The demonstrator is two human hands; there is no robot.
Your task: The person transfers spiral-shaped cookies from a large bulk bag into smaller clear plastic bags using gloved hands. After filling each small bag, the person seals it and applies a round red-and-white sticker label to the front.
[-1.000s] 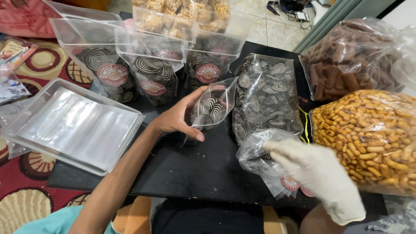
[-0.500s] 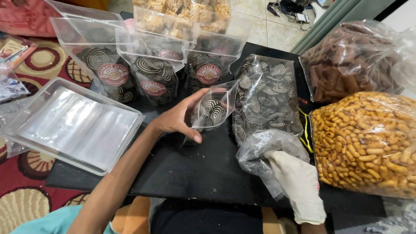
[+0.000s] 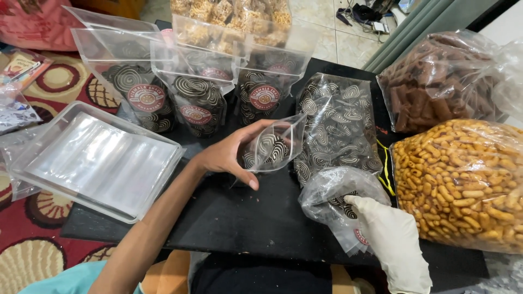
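My bare left hand [image 3: 229,155] holds a small clear pouch [image 3: 271,147] upright on the black table [image 3: 245,218]; a few spiral-patterned dark snacks lie in its bottom. My right hand [image 3: 389,239], in a white glove, reaches into a crumpled clear plastic bag [image 3: 335,198] of the same spiral snacks near the table's front right. Just behind both stands a large clear bag of spiral snacks [image 3: 340,125].
Three filled pouches with round labels [image 3: 196,103] stand in a row at the back, with pale snack packs [image 3: 234,13] behind. A clear plastic tray of flat pouches [image 3: 92,158] lies left. Big bags of yellow snacks [image 3: 463,185] and brown sticks [image 3: 436,81] sit right.
My gloved right hand moved from above the table's front edge forward and left, into the crumpled bag. My left hand and the small pouch stayed in place.
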